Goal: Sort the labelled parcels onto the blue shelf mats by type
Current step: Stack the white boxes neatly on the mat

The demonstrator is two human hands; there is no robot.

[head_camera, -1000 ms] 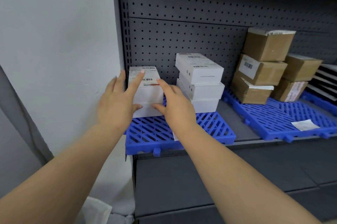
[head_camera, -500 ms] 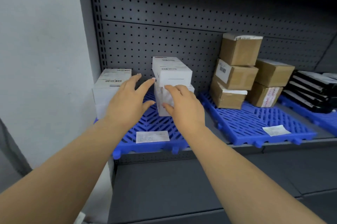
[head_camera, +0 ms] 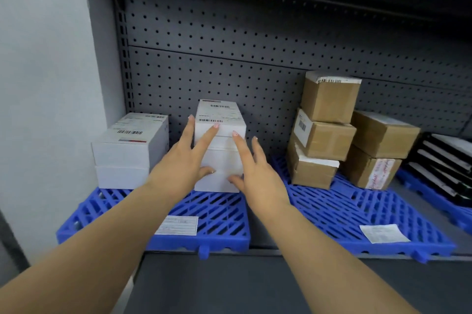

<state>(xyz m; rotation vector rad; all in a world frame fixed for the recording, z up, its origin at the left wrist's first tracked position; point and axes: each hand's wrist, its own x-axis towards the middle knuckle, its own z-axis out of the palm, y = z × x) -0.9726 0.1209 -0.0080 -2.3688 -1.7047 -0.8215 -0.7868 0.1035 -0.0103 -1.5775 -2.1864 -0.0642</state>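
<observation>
A stack of three white labelled boxes [head_camera: 220, 132] stands in the middle of the left blue mat [head_camera: 219, 214]. My left hand [head_camera: 186, 160] lies against its front and left side with straight, spread fingers. My right hand [head_camera: 255, 170] touches its front right edge, fingers straight too. Two more white boxes [head_camera: 130, 150] are stacked at the mat's left end by the wall. Several brown cardboard parcels [head_camera: 329, 130] are piled on the neighbouring blue mat [head_camera: 357, 214].
Black flat parcels [head_camera: 447, 160] lie stacked on a third mat at the far right. A paper label [head_camera: 177, 225] sits on the left mat's front, another label [head_camera: 383, 233] on the middle mat. Grey pegboard [head_camera: 229, 68] backs the shelf; a white wall [head_camera: 46, 84] is on the left.
Both hands left the two-box stack by the wall and moved right onto the three-box stack, which now stands squarer. The view shifted and closed in.
</observation>
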